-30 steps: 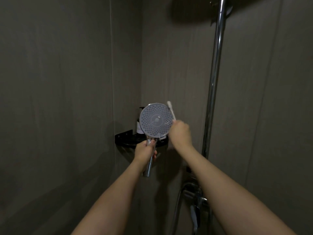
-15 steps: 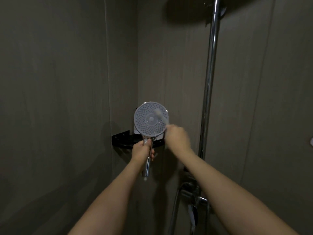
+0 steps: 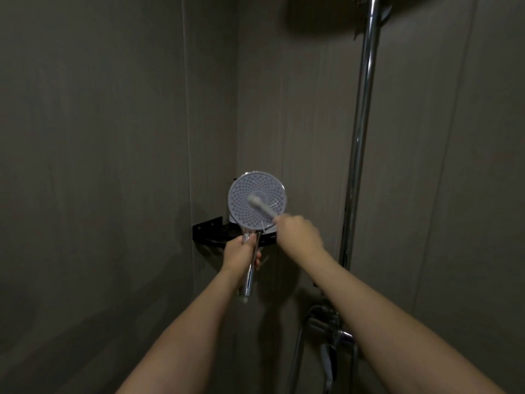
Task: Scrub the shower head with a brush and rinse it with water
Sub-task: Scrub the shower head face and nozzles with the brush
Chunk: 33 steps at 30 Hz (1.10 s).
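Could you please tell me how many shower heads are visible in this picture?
2: the handheld shower head, held by the left hand at the corner, and a dark overhead shower head atop the chrome pole, cut off by the frame.

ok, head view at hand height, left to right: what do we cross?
Shelf → left hand gripping the shower head handle → shower head with the brush on its face → right hand holding the brush → chrome pole.

Blurred brush (image 3: 262, 206) (bristles indistinct)
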Each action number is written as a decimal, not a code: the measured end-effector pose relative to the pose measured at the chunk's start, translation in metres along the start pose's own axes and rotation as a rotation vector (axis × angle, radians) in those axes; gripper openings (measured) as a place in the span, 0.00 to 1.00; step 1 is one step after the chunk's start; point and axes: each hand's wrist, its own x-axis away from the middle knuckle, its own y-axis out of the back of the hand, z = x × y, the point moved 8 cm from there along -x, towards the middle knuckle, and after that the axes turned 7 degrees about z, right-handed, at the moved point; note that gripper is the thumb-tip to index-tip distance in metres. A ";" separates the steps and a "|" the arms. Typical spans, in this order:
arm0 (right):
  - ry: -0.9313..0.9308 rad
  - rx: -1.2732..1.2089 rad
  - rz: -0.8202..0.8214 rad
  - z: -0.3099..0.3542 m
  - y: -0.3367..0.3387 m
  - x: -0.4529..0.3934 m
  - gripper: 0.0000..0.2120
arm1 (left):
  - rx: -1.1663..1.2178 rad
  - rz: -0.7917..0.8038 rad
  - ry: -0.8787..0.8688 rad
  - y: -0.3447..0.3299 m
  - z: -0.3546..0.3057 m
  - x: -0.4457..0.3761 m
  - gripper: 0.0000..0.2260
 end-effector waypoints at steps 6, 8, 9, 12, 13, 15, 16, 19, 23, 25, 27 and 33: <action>0.162 0.131 -0.027 0.007 0.002 -0.002 0.15 | 0.003 -0.015 -0.007 0.005 -0.001 -0.003 0.13; 0.066 0.114 0.063 -0.004 -0.009 -0.001 0.14 | 0.010 -0.018 -0.009 0.005 0.000 -0.005 0.14; 0.077 0.084 -0.018 -0.009 -0.001 -0.008 0.14 | 0.003 -0.017 -0.008 0.005 0.000 -0.005 0.14; 0.028 0.088 -0.120 -0.011 0.019 -0.009 0.17 | -0.027 -0.013 -0.004 0.005 0.001 -0.005 0.14; 0.103 0.083 -0.091 -0.007 0.012 -0.011 0.16 | -0.021 -0.017 0.000 0.005 0.001 -0.005 0.14; 0.088 0.140 0.049 -0.010 -0.009 -0.006 0.15 | 0.005 -0.022 0.005 0.006 0.001 -0.005 0.13; 0.020 0.099 0.062 -0.019 -0.007 -0.005 0.15 | 0.018 -0.019 0.012 0.005 0.002 -0.005 0.13; -0.012 0.106 -0.119 -0.032 0.016 -0.008 0.17 | 0.032 -0.022 0.020 0.008 0.003 -0.006 0.13; 0.050 0.137 0.059 -0.026 -0.012 0.000 0.16 | 0.022 -0.032 0.020 0.009 0.005 -0.008 0.13; 0.036 0.087 -0.045 -0.035 0.001 -0.007 0.17 | 0.012 -0.030 0.023 0.007 0.007 -0.007 0.13; -0.001 0.076 -0.141 -0.037 0.017 -0.008 0.18 | 0.006 -0.028 0.016 0.007 0.006 -0.007 0.14; 0.009 0.088 -0.010 -0.033 0.004 -0.012 0.18 | -0.003 -0.027 0.021 0.006 0.009 -0.006 0.14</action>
